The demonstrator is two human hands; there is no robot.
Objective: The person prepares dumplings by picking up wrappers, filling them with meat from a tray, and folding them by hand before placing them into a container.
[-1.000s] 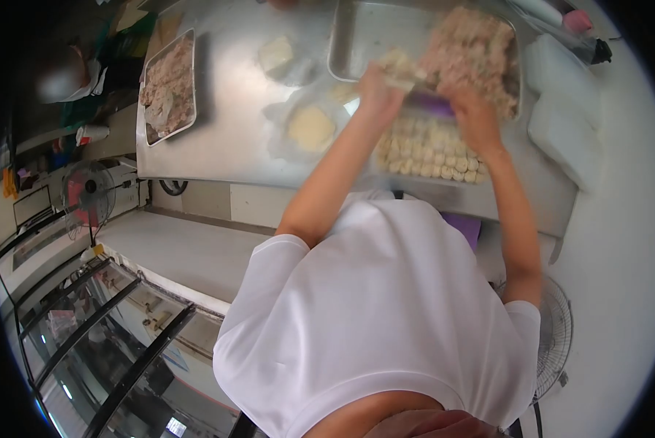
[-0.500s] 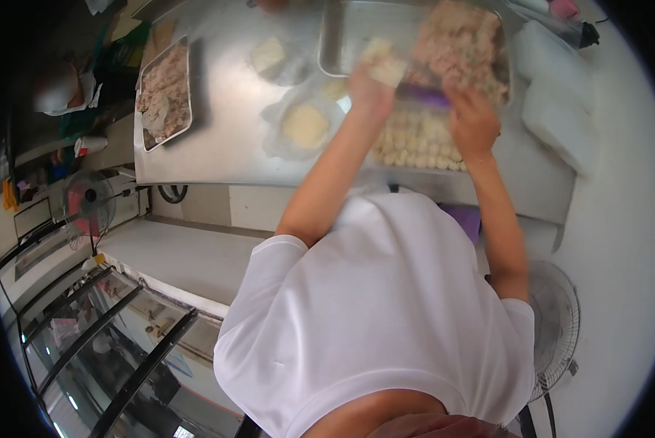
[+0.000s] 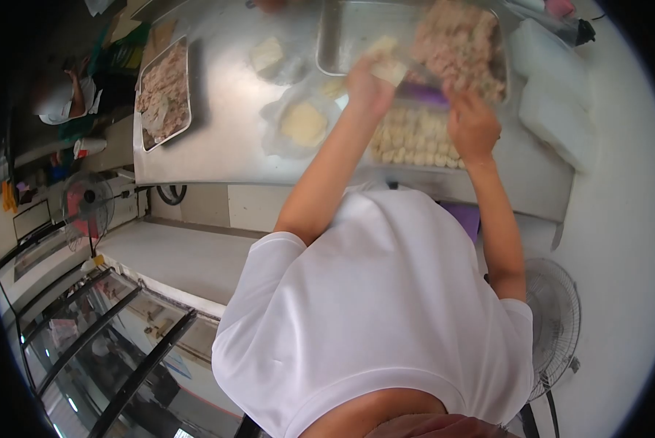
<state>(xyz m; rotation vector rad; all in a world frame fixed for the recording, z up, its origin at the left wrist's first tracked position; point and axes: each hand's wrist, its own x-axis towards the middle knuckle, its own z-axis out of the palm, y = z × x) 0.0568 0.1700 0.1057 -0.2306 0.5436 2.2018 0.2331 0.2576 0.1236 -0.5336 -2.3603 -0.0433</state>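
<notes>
My left hand [image 3: 369, 91] is closed around a pale dumpling wrapper [image 3: 388, 66], holding it above the tray's front edge. In my right hand [image 3: 475, 124] is a thin flat filling spatula [image 3: 424, 71], its blurred tip pointing left to the wrapper. Minced meat filling [image 3: 460, 40] is heaped in the right part of a metal tray [image 3: 332, 47] just ahead of my hands. Below them, rows of small pale dumplings [image 3: 413, 140] fill a container. To the left, a stack of round wrappers [image 3: 303, 125] lies on a plastic sheet.
Another wrapper pile [image 3: 267, 54] lies farther back on the metal table [image 3: 225, 124]. A second tray of filling [image 3: 165, 91] stands at the left edge. White boxes [image 3: 555, 109] line the right side. A standing fan [image 3: 553, 328] is behind my right arm; another person [image 3: 75, 98] is far left.
The flat spatula has swung clear of the filling and now reaches to the wrapper. Both hands stay nearly in place. The person at far left has shifted.
</notes>
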